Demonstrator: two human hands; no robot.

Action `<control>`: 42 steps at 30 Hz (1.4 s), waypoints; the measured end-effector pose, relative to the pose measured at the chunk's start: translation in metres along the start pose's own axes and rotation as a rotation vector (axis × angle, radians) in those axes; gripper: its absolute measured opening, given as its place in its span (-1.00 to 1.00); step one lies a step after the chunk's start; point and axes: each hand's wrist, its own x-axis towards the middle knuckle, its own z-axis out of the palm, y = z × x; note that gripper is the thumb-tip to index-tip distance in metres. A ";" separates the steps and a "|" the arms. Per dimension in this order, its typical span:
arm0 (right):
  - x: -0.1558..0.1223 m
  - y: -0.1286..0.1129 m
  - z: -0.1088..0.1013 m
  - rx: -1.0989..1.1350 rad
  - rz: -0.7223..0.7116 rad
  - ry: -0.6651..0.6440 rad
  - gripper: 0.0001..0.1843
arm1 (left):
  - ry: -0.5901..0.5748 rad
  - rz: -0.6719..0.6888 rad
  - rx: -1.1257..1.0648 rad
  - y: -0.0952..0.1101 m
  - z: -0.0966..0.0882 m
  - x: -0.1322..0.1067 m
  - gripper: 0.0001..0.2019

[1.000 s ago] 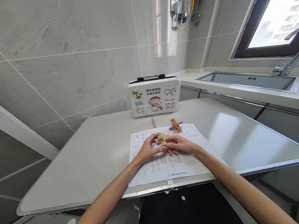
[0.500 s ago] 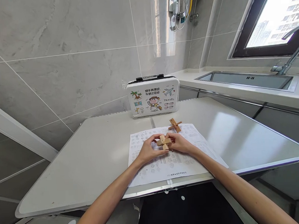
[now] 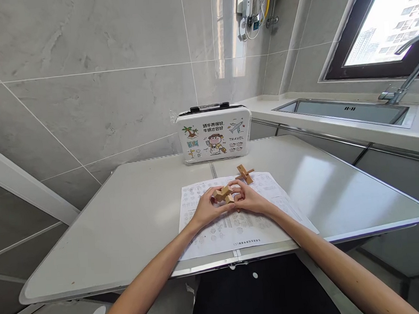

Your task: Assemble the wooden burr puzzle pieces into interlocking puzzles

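Between my two hands, just above a printed sheet, is a light wooden interlocking puzzle (image 3: 223,193) made of notched bars. My left hand (image 3: 208,208) grips its left side, the thumb along the near edge. From the right, my right hand (image 3: 248,197) holds it with bent fingers, which hide part of the bars. The printed sheet (image 3: 215,245) lies under both hands and carries rows of small diagrams. Beyond my right hand, a darker brown wooden cross-shaped puzzle (image 3: 245,173) rests at the sheet's far edge.
A white cartoon-printed case (image 3: 215,135) with a black handle stands at the back of the white folding table (image 3: 128,219). To the right are a counter with a sink (image 3: 345,111) and a faucet (image 3: 403,81). A tiled wall rises behind.
The light wooden puzzle has been turned and tilted in my hands, so its upright cross shape now shows as slanted bars. My right fingers have shifted over it. The brown puzzle stays put.
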 end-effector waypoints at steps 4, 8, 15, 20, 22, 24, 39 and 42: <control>-0.001 0.001 -0.005 0.114 0.018 -0.153 -0.03 | -0.002 -0.048 -0.002 -0.006 0.000 0.001 -0.46; 0.000 -0.002 -0.008 0.132 0.042 -0.175 -0.11 | -0.036 -0.055 -0.032 -0.010 0.000 0.002 -0.53; -0.002 -0.008 -0.009 0.090 0.045 -0.060 -0.22 | 0.066 -0.064 -0.177 -0.014 0.001 0.005 -0.47; 0.000 -0.002 -0.006 -0.287 -0.071 0.114 -0.29 | 0.134 -0.095 -0.340 -0.015 -0.003 0.011 -0.46; 0.001 0.001 -0.005 -0.459 -0.144 0.165 -0.31 | 0.119 -0.120 -0.387 -0.015 -0.004 0.011 -0.46; 0.001 0.005 -0.004 -0.573 -0.211 0.169 -0.33 | 0.092 -0.141 -0.417 -0.013 -0.004 0.011 -0.45; 0.001 -0.007 -0.006 -0.377 -0.202 0.163 -0.62 | -0.057 -0.095 -0.170 -0.004 0.002 0.000 -0.43; 0.000 -0.011 -0.007 -0.356 -0.195 0.144 -0.60 | -0.046 -0.074 -0.063 -0.002 0.003 -0.002 -0.44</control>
